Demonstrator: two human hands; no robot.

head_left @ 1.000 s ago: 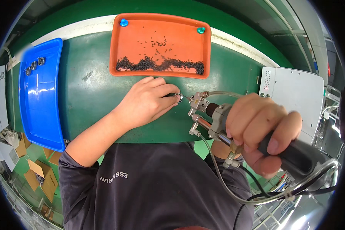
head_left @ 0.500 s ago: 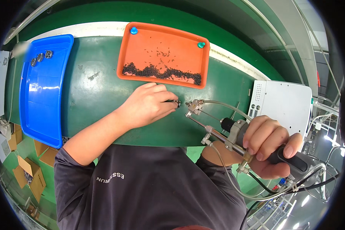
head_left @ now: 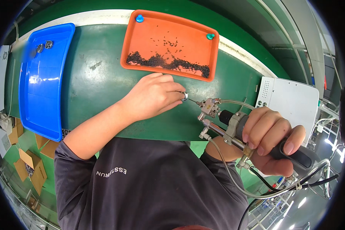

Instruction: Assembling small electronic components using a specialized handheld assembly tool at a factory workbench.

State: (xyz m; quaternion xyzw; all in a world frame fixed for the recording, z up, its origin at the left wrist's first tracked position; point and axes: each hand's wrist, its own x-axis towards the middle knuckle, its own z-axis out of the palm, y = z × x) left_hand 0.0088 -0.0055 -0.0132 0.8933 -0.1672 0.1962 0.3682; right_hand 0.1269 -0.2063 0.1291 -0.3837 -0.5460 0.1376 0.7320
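Note:
My left hand [head_left: 153, 96] pinches a small shiny metal part [head_left: 185, 96] just above the green table, its fingers hiding most of the part. My right hand [head_left: 270, 136] is wrapped round the dark grip of a power screwdriver [head_left: 234, 124] fitted with a metal cylinder and air hoses. From the screwdriver's metal nose block [head_left: 209, 108] a thin bit [head_left: 193, 101] points left and reaches the part, or very close to it; contact is too small to tell. Beyond my left hand stands an orange tray [head_left: 195, 44] with a band of tiny black screws [head_left: 157, 61].
A blue tray [head_left: 42, 103] at the left holds a few round metal parts [head_left: 48, 44]. A blue knob [head_left: 140, 18] and a green knob [head_left: 210, 36] sit in the orange tray's far corners. At the right stands a white box [head_left: 289, 101]; cardboard boxes [head_left: 36, 174] lie lower left.
The screwdriver's nose has changed from an extended, spread linkage to a pulled-back block with the thin bit showing. The bit now lines up with the part. My left hand keeps its pinch.

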